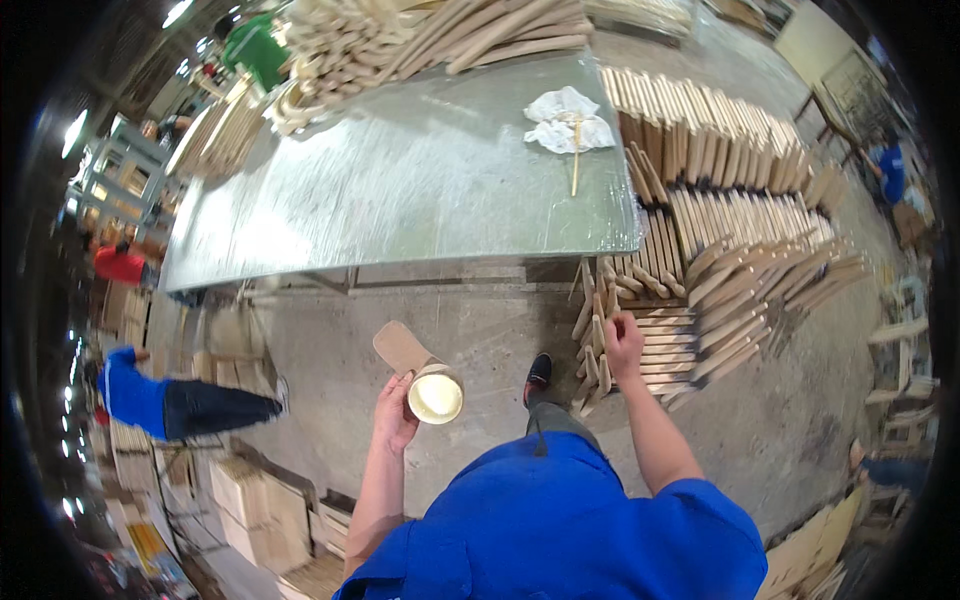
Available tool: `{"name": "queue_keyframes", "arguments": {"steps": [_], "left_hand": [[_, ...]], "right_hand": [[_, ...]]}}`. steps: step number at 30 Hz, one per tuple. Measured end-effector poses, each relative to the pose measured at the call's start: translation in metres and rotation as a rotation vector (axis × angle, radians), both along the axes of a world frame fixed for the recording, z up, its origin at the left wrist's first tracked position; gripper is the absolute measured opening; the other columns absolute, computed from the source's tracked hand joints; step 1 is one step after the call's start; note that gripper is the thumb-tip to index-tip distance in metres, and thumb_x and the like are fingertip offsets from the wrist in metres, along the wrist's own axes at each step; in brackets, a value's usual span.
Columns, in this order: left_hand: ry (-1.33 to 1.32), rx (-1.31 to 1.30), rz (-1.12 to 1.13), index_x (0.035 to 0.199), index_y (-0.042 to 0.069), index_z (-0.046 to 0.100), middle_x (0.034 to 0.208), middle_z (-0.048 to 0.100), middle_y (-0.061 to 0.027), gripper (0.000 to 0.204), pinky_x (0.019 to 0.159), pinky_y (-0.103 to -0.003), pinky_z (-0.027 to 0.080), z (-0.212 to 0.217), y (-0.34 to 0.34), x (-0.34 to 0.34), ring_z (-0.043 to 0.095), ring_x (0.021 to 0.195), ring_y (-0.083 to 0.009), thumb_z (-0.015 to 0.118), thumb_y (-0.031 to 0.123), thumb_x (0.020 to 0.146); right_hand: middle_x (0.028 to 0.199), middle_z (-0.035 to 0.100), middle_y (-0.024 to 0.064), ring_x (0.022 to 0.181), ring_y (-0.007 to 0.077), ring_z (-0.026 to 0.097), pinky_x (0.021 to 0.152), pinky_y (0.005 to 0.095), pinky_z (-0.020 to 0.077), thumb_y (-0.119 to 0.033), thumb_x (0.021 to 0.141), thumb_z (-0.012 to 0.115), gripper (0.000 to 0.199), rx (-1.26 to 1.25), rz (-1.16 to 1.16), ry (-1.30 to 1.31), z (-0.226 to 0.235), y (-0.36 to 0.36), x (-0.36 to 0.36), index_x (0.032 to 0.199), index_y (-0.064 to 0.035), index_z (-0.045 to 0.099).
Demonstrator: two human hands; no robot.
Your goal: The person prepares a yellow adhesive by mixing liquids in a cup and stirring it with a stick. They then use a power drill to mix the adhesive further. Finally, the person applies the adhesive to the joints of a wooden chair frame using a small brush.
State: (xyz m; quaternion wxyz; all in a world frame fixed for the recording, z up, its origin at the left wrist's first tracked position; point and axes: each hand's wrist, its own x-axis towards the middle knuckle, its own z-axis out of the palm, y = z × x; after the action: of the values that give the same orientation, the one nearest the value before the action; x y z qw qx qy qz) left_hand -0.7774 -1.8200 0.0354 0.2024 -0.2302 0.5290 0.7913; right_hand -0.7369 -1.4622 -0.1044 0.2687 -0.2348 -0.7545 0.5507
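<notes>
My left hand [396,412] is closed around a round cup [437,398] with a pale cream filling. A flat brown piece with a rounded end [400,345] sticks out beyond the cup, against its side; I cannot tell whether it is part of it. Over the stacked wooden parts [665,350] at the right, my right hand [625,348] has its fingers curled together. The tip of one wooden part [612,298] shows just beyond them. What the fingers hold, if anything, is hidden.
A film-covered table [400,190] stands ahead, bearing curved wooden pieces [440,40] and a crumpled white cloth with a thin stick [568,120]. More wooden parts [710,130] stand in rows at the right. A person in blue [140,395] is at the left.
</notes>
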Motion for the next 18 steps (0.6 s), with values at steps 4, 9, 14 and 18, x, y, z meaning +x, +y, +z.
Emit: {"name": "queue_keyframes", "arguments": {"steps": [4, 9, 14, 18], "left_hand": [[-0.053, -0.016, -0.161, 0.104, 0.004, 0.053, 0.095, 0.061, -0.0055, 0.02, 0.073, -0.028, 0.05, -0.001, 0.028, -0.08, 0.06, 0.086, -0.014, 0.05, 0.016, 0.089], [-0.028, 0.12, -0.405, 0.111, 0.004, 0.05, 0.098, 0.06, -0.0054, 0.024, 0.073, -0.027, 0.049, -0.002, 0.077, -0.17, 0.059, 0.086, -0.0137, 0.049, 0.016, 0.09], [-0.019, 0.133, -0.699, 0.11, 0.006, 0.05, 0.097, 0.06, -0.0037, 0.023, 0.069, -0.026, 0.05, -0.001, 0.148, -0.245, 0.059, 0.084, -0.0118, 0.049, 0.017, 0.09], [-0.035, 0.184, -0.832, 0.113, 0.004, 0.048, 0.1, 0.059, -0.0054, 0.026, 0.071, -0.026, 0.05, -0.01, 0.193, -0.295, 0.059, 0.088, -0.0132, 0.05, 0.017, 0.089]], "right_hand": [[0.071, 0.05, 0.0053, 0.062, 0.0141, 0.048, 0.058, 0.0263, 0.0418, -0.019, 0.077, 0.064, 0.027, 0.035, -0.033, 0.119, 0.054, 0.03, -0.121, 0.093, -0.0012, 0.052], [0.084, 0.056, 0.0087, 0.079, 0.0215, 0.054, 0.067, 0.0326, 0.0443, -0.024, 0.074, 0.066, 0.052, 0.551, -0.241, -0.037, 0.065, 0.051, -0.241, 0.116, -0.0041, 0.045], [0.084, 0.058, 0.0124, 0.082, 0.0288, 0.057, 0.071, 0.0372, 0.0456, -0.018, 0.075, 0.061, 0.053, 0.463, -0.269, -0.24, 0.056, 0.071, -0.284, 0.123, -0.0078, 0.039], [0.076, 0.059, 0.0106, 0.073, 0.0275, 0.058, 0.069, 0.0376, 0.0459, -0.012, 0.077, 0.051, 0.046, 0.159, -0.221, -0.154, 0.063, 0.077, -0.296, 0.122, -0.0125, 0.042]]}}
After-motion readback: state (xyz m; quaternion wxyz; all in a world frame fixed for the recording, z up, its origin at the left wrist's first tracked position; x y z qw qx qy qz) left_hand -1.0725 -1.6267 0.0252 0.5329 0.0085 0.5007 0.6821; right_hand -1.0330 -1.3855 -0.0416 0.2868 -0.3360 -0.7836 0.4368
